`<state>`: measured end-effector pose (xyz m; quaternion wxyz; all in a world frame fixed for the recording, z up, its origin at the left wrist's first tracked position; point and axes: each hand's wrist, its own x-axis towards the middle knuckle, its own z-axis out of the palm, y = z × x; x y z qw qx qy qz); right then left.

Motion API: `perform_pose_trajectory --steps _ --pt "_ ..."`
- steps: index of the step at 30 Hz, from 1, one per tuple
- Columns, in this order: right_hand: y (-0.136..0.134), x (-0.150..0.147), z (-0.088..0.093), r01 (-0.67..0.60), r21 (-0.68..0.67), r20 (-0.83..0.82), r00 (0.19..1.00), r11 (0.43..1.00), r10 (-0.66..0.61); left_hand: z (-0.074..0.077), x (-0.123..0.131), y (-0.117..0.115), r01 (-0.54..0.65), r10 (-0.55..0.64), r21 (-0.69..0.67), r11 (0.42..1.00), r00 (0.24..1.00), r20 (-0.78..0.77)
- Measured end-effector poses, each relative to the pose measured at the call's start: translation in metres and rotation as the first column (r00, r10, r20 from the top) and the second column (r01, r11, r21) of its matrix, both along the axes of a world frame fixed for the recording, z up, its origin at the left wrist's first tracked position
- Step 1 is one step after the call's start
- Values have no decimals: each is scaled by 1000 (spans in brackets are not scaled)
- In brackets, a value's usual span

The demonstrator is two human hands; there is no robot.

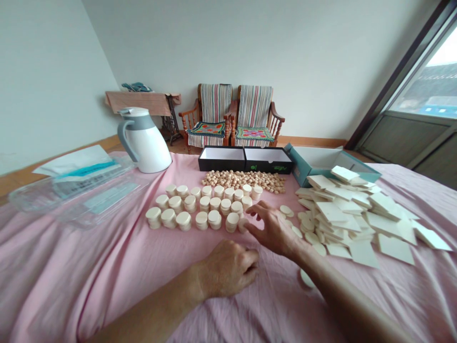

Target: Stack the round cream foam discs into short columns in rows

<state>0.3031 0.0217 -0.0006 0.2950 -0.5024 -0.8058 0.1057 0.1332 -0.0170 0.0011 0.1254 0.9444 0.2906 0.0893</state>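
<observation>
So the left hand [228, 267] is curled into a loose fist on the pink tablecloth [143, 281], a strip of cloth between it and the front row of pale disc stacks [183, 220]. A loose disc [306, 278] sits beside the right forearm. Right hand [273, 229] is open, fingers spread at the right end of the rows; blurry there, so I can't tell if the thumb touches the end stack [242, 225]. Right of that it's tight: scattered discs, then a heap of square tiles [333, 213] up against the teal box [300, 169]. Past the stacks, wooden beads [243, 179] line the black two-compartment box's [221, 165] near edge.
</observation>
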Motion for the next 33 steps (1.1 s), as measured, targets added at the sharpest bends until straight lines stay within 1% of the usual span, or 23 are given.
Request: perform_pose_trajectory --steps 2,4,6,7,8,11,14,16,17,18,20,23,24,25,27,30,33 --pt "7 16 3 100 2 44 994 995 -100 2 0 0 -3 3 0 1000 1000 -17" --pt "16 37 3 218 32 158 962 975 -220 4 0 0 -5 5 0 1000 1000 -27" --pt "24 60 1 265 29 290 921 964 -261 5 1 -1 -8 8 5 1000 1000 -29" --pt "27 69 -1 271 7 334 907 963 -257 6 1 -1 -8 8 6 1000 1000 -29" --pt "29 77 -4 252 -20 365 903 967 -228 6 1 -1 -9 9 8 1000 1000 -28" --pt "33 90 -10 213 -88 389 907 973 -163 4 1 -1 -15 16 15 1000 999 -33" --pt "35 91 -11 236 -92 379 907 967 -185 2 1 -1 -18 19 16 1000 999 -26" --pt "33 86 -9 229 -55 348 917 972 -196 2 1 -1 -19 19 11 1000 1000 -21" --pt "32 83 -7 204 -29 318 930 979 -185 2 1 -1 -22 22 9 1000 999 -22" --pt "30 80 -5 164 -6 279 948 986 -156 2 1 -1 -26 26 5 1000 999 -25" --pt "25 72 -2 47 2 195 980 999 -46 2 1 -1 -27 27 -3 1000 999 -30" --pt "19 62 -2 -149 -73 98 983 986 156 3 1 -1 -22 22 -6 1000 999 -31" --pt "18 60 -2 -185 -93 81 978 978 193 3 1 -1 -22 22 -4 1000 999 -31" --pt "17 58 -3 -191 -99 75 977 977 199 3 1 -1 -23 23 -2 1000 999 -32" --pt "16 55 -3 -130 -84 100 985 988 139 3 1 -2 -28 28 -2 1000 999 -33" --pt "14 50 -1 21 -68 207 978 997 -7 4 1 -2 -33 32 -2 999 999 -37" --pt "10 44 0 104 -83 304 950 991 -74 3 1 -2 -31 31 5 1000 999 -38"
